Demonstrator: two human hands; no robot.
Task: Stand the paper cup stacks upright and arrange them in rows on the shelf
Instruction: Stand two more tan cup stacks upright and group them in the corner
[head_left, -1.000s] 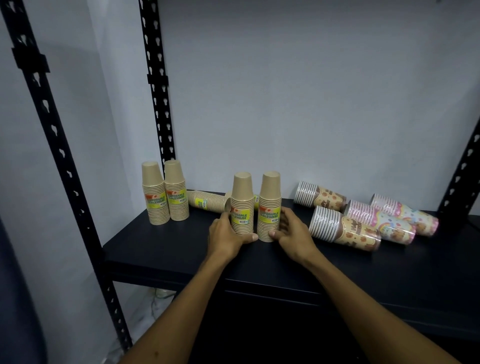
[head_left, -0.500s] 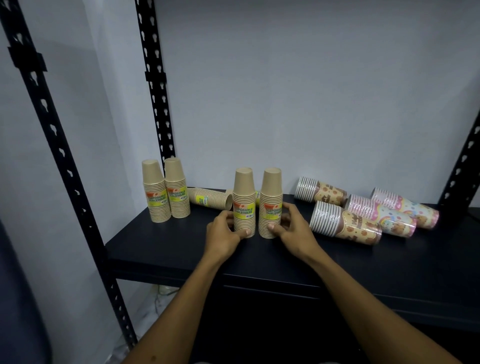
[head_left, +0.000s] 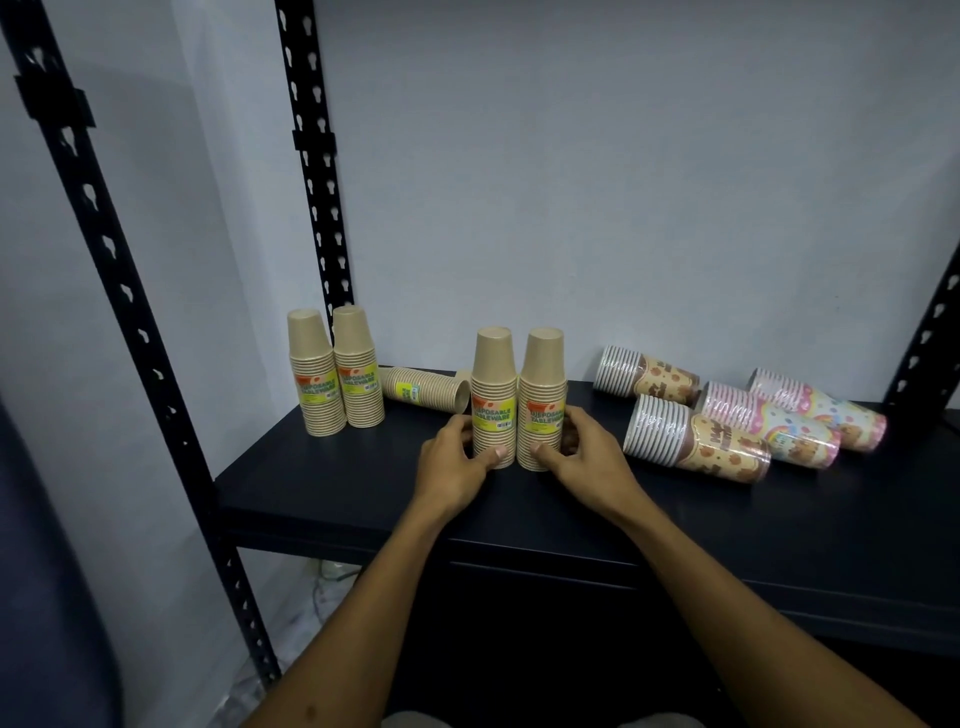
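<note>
Two brown paper cup stacks stand upright side by side mid-shelf. My left hand (head_left: 457, 457) grips the base of the left stack (head_left: 493, 384), and my right hand (head_left: 582, 457) grips the base of the right stack (head_left: 543, 384). Two more brown stacks (head_left: 335, 374) stand upright at the shelf's back left. Behind the held pair, a brown stack (head_left: 426, 389) lies on its side. To the right lie several patterned stacks on their sides: a bear-print one (head_left: 696, 441), another bear-print one (head_left: 644, 376) and two pink rainbow ones (head_left: 769, 423).
The black shelf board (head_left: 363, 467) has bare surface along its front edge. Black perforated uprights (head_left: 311, 182) stand at the back left, front left and right. A pale wall closes the back.
Both hands have slid the two held stacks a little farther back on the shelf, keeping them upright and together.
</note>
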